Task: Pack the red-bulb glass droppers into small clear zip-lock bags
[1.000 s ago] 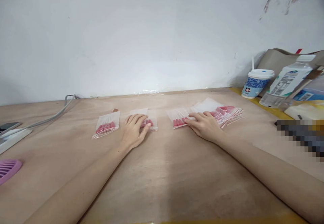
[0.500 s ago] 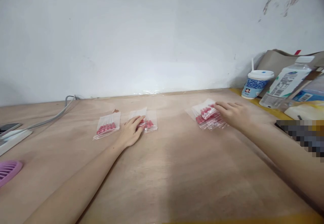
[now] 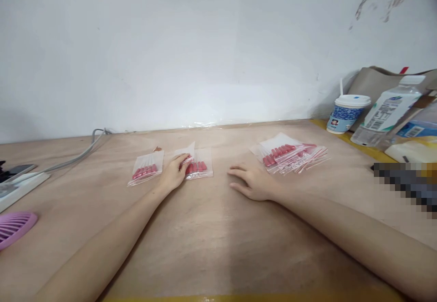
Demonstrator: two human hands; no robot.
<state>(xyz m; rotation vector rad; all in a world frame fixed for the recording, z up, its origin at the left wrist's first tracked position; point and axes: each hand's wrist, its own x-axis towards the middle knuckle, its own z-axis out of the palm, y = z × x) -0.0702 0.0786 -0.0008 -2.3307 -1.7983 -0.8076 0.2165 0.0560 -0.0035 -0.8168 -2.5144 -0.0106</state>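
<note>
My left hand [image 3: 175, 173] is closed, its fingers gripping a small clear zip bag [image 3: 187, 150] with red pieces inside; most of that bag is hidden by the fingers. Partly under it lies another zip bag [image 3: 201, 167] of red, capsule-like pieces. To the left, a third zip bag [image 3: 146, 170] with several red pieces rests flat on the table. My right hand [image 3: 255, 181] hovers over or rests on the wood, fingers apart and holding nothing. Just beyond it on the right is an overlapping pile of similar zip bags [image 3: 285, 152].
On the right stand a paper cup [image 3: 346, 115] with a straw, a plastic bottle [image 3: 387, 111] and a grey-brown bag [image 3: 365, 81]. At left are a grey cable [image 3: 77, 157], a white power strip [image 3: 25, 190], a phone and a pink slatted object [image 3: 17, 228]. A wall backs the wooden table.
My right hand has let go of a bag on the right-hand pile and moved left toward the middle. My left hand's fingers have curled around a bag and shifted slightly.
</note>
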